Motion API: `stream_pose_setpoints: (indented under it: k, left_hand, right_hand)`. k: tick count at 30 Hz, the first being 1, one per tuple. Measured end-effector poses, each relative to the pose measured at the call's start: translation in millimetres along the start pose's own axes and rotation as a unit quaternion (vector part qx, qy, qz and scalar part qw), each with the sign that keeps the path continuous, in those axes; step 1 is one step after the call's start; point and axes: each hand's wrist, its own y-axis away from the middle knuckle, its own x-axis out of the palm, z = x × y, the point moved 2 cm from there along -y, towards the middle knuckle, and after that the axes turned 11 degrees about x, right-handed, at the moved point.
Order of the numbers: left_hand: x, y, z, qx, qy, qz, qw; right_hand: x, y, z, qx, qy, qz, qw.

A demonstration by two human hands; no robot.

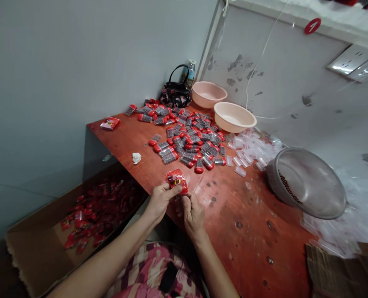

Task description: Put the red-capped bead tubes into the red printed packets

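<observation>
At the far left, an open cardboard box (37, 231) with frayed, torn flaps sits below the table edge, holding a heap of shiny red sachets (103, 207). Beyond it, a small stack of red printed packets (109, 123) lies near the table's back corner, and a crumpled white tissue (136, 157) sits nearer the middle of the board.

The left hand (160, 200) curves in a narrow grip, with its fingers closed over a glossy red packet (176, 181). The right hand (194, 217) pinches the packet's lower edge, so the packet is held between both hands just above the table's near edge. Below the arms is a patterned pink cloth (152, 269).

The table (233, 223) is a scuffed reddish-brown board with dark, pitted marks. A loose pile of transparent capsule-shaped cases with rounded red caps (186, 140) spreads across it, dark contents showing through the plastic. Behind the pile are a black handbag (175, 93), a slim bottle (190, 74) and two smooth pale pink plastic basins (208, 93) (233, 116).

To the right, uncapped transparent plastic tubes (248, 149) lie scattered beside a tilted round metal strainer (306, 182), its mesh holding a curved line of dark pieces. Flattened corrugated cardboard (335, 269) fills the lower right corner.
</observation>
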Motion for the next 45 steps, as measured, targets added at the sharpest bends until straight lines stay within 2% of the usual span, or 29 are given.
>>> stream_pose_setpoints:
  k: [4, 7, 11, 13, 15, 17, 19, 21, 23, 25, 28, 33, 36, 39, 42, 44, 45]
  left_hand:
    - [-0.2, 1, 3, -0.016, 0.007, 0.046, 0.999]
    - [-0.5, 2, 0, -0.014, -0.012, 0.069, 0.997]
    - [-0.9, 1, -7, -0.048, -0.044, 0.155, 0.986]
    - [-1.8, 0, -8, -0.061, -0.056, 0.187, 0.979]
    - [-3.7, -1, -5, -0.042, -0.079, 0.164, 0.982]
    - [-5.4, -1, -1, 0.0, -0.104, 0.104, 0.989]
    - [-4.8, 1, 3, 0.022, -0.109, 0.064, 0.992]
    - [-1.4, 4, 5, 0.001, -0.084, 0.075, 0.994]
    - [1.9, 4, 2, -0.024, -0.038, 0.086, 0.995]
    - [2.8, 3, -4, -0.029, 0.004, 0.063, 0.998]
    - [1.9, 2, -6, -0.034, 0.026, 0.024, 0.999]
    - [0.8, 14, 11, -0.05, -0.001, 0.008, 0.999]
    - [-0.1, 19, 14, -0.046, 0.006, 0.012, 0.999]
    - [-1.2, 21, 5, -0.055, 0.004, 0.073, 0.996]
    - [-8.2, 26, -8, -0.08, -0.015, 0.138, 0.987]
    - [-20.2, 31, -14, -0.087, -0.018, 0.125, 0.988]
    - [-28.4, 34, -17, -0.084, -0.006, 0.098, 0.992]
  right_hand:
    - [-1, 0, -1, -0.018, 0.015, -0.012, 1.0]
    - [1, 0, 2, 0.009, -0.023, -0.001, 1.0]
    - [5, 2, 7, 0.061, -0.14, 0.091, 0.984]
    - [6, 1, 8, 0.066, -0.157, 0.11, 0.979]
    - [3, 0, 7, 0.038, -0.112, 0.056, 0.991]
    - [0, -1, 6, -0.001, -0.048, -0.029, 0.998]
    - [-1, -2, 4, -0.001, -0.038, -0.057, 0.998]
    - [1, -3, 3, 0.043, -0.101, -0.011, 0.994]
    - [4, -1, 3, 0.08, -0.191, 0.047, 0.977]
    - [4, 2, 5, 0.089, -0.259, 0.073, 0.959]
    - [4, 7, 4, 0.098, -0.295, 0.063, 0.948]
    - [6, 7, -4, 0.138, -0.336, 0.005, 0.932]
    - [7, 1, -5, 0.158, -0.373, 0.016, 0.914]
    - [9, -7, -1, 0.163, -0.394, 0.058, 0.903]
    - [18, -14, 9, 0.164, -0.401, 0.125, 0.893]
    - [29, -16, 17, 0.163, -0.397, 0.173, 0.887]
    - [34, -16, 21, 0.16, -0.39, 0.194, 0.886]
